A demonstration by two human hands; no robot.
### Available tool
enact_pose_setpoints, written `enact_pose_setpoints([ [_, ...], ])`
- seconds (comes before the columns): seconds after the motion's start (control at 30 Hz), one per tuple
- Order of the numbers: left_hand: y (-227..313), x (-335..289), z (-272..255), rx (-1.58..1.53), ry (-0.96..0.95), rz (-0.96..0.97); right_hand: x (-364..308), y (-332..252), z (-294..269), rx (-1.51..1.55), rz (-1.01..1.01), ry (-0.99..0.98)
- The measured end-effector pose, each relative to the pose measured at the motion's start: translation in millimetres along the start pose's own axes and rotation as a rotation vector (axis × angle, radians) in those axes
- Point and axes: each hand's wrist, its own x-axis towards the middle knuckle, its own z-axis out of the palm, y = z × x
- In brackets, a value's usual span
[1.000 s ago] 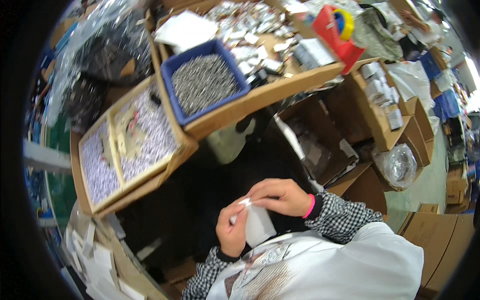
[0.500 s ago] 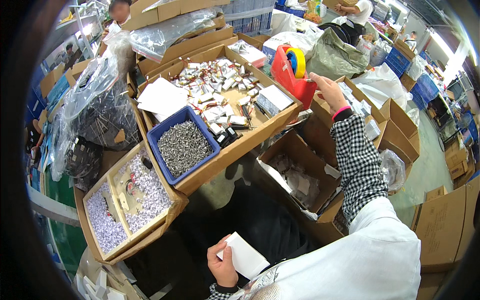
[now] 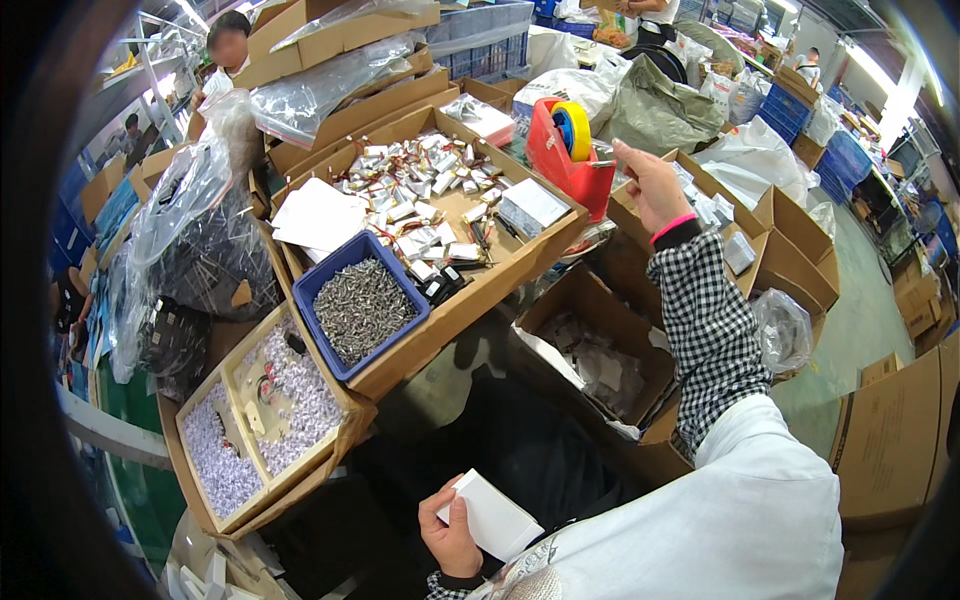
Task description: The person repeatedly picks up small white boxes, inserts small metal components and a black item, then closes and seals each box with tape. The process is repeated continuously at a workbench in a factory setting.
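Note:
Low in front of me, my left hand (image 3: 452, 537) grips a flat white box (image 3: 490, 517) by its left edge, thumb on top. My right arm reaches out to the far right, where my right hand (image 3: 655, 190) is at the cutting end of a red tape dispenser (image 3: 567, 165). Its thumb and forefinger are pinched together; anything thin between them is too small to make out. A yellow roll of tape (image 3: 571, 130) with a blue core sits in the dispenser, which stands at the right corner of a cardboard tray (image 3: 470, 312).
The tray holds many small silver battery packs (image 3: 440, 180) with wires, white sheets (image 3: 318, 218) and a blue bin (image 3: 372, 362) of small metal parts. Left of it, a divided wooden box (image 3: 262, 490) holds small white pieces. Open cartons (image 3: 590, 350) stand below my right arm.
The view has shifted slightly, so the tray and dispenser appear further left. My right fingertips are a little further off the dispenser's end. My left hand still holds the white box.

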Motion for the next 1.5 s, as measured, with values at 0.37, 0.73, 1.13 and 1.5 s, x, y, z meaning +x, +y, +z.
enact_pose_setpoints([
  [0.37,5,-3,-2,0.043,-0.062,-0.028,-15,49,-10,0.248,0.152,0.036],
  [0.73,20,4,-8,0.121,0.058,0.130,-46,71,18,0.447,0.124,0.105],
  [1.13,22,-7,-8,0.334,0.007,0.100,-286,76,95,0.217,1.020,-0.635],
  [1.5,39,-13,-5,0.418,0.003,0.154,-303,77,107,0.172,0.950,-0.639],
])
